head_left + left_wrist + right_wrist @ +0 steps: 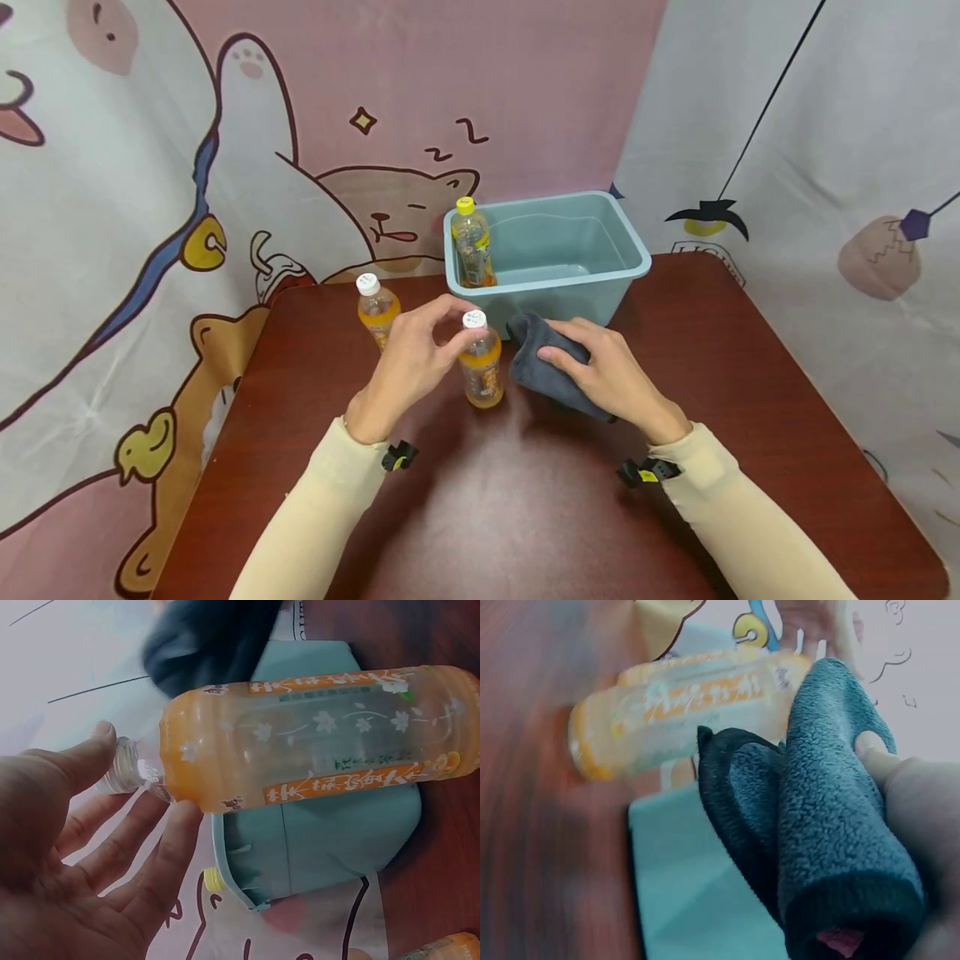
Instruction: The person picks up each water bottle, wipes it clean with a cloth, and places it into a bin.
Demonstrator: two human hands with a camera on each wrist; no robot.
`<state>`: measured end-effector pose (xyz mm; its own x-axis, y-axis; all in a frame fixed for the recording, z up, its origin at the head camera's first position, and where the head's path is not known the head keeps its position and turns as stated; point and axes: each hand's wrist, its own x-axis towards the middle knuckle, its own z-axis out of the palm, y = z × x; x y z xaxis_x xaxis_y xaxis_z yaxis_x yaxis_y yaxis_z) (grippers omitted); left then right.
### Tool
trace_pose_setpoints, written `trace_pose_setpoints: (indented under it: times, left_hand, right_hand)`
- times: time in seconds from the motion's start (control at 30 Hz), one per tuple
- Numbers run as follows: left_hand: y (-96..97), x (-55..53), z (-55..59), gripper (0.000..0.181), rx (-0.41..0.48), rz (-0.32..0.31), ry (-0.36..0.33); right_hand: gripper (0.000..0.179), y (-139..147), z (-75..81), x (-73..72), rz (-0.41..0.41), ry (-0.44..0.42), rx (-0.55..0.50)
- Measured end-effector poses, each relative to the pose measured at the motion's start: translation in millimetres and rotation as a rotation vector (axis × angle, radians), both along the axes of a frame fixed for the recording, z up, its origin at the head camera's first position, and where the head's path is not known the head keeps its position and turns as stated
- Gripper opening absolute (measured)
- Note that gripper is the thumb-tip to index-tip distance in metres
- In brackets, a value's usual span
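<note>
Thumb and fingers of my left hand pinch a plastic drink bottle around its white cap and neck. The bottle stands upright on the table and has an orange label with white flowers, plain in the left wrist view. Just to its right, my right hand grips a folded dark grey cloth, thumb on the near side. In the right wrist view the fluffy cloth overlaps the bottle's neck end. A second white-capped bottle is partly hidden behind my left hand.
Behind the hands stands a blue-grey plastic bin at the table's back edge. Inside its left end a yellow-capped bottle leans upright. The dark red-brown table meets a cartoon-printed curtain at the back and sides.
</note>
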<state>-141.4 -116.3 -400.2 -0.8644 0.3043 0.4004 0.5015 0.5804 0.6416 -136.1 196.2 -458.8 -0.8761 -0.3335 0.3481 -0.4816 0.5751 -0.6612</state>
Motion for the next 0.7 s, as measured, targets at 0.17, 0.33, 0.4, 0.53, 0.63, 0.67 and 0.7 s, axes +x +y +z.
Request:
trace_pose_setpoints:
  times: [0.17,0.33,0.4,0.53,0.63,0.67,0.7]
  left_hand:
    - [-0.1,-0.6,-1.8,0.033,0.021,-0.006,0.003]
    - [-0.1,-0.4,-4.7,0.032,0.032,-0.002,-0.006]
    - [-0.4,0.0,-5.6,0.032,0.044,-0.001,-0.015]
    - [-0.1,0.0,-7.3,0.031,0.069,-0.007,-0.027]
    - [0.5,-0.1,-7.0,0.031,0.065,-0.002,-0.021]
    - [0.4,-0.3,-6.9,0.031,0.061,0.001,-0.018]
    - [0.3,-0.4,-6.9,0.031,0.059,0.002,-0.017]
  right_hand:
    - [0.046,-20.9,9.5,-2.9,0.012,0.03,-0.053]
    - [0.05,-43.4,11.8,-5.0,0.032,0.064,-0.039]
    - [0.052,-50.7,10.6,-5.2,0.033,0.08,-0.01]
    - [0.057,-58.9,8.5,-5.0,0.015,0.097,0.046]
    - [0.057,-60.6,9.9,-4.8,0.0,0.098,0.069]
    - [0.057,-60.7,10.4,-4.8,-0.001,0.096,0.074]
    - [0.057,-60.6,10.4,-4.8,-0.001,0.094,0.08]
